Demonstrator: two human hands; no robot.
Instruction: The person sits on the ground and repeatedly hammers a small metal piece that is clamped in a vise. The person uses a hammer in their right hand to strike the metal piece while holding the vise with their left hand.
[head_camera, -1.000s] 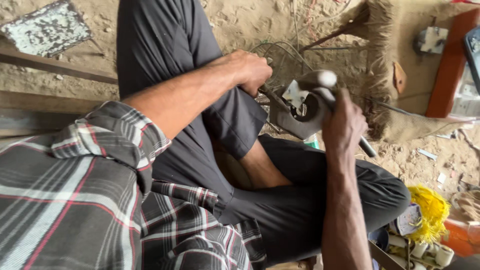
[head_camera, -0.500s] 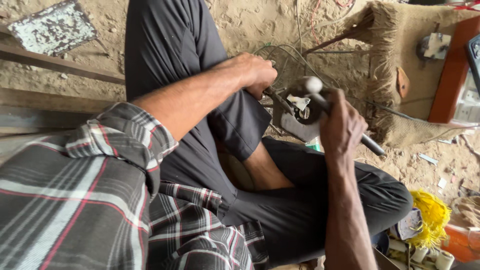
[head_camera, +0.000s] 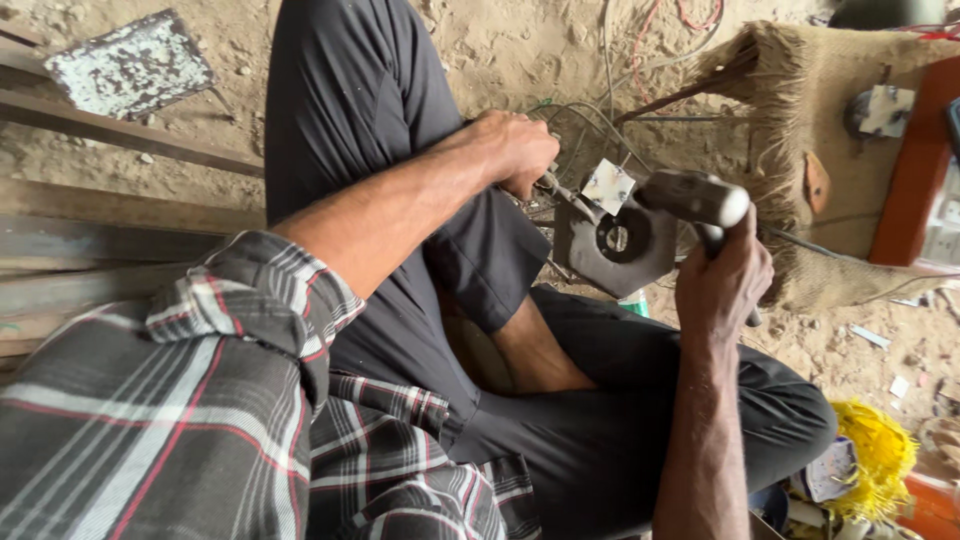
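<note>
Hammering over a grey metal block (head_camera: 620, 245)

The right hand (head_camera: 722, 285) is gripping a hammer (head_camera: 697, 198), now lifted just above the block after sitting on it; the left hand (head_camera: 515, 150) is clenching pliers (head_camera: 566, 193) beside the block, pinching a small plate (head_camera: 608, 186).

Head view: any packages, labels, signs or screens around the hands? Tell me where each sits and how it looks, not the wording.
Small white square tag: on the grey metal part, between the left hand and the hammer held by the right hand.
White printed pack: bottom right, beside the yellow fibre bundle; crumpled.
Pale panel: right edge, beside an orange-red frame; mostly cut off.
No screen clearly visible.
</note>
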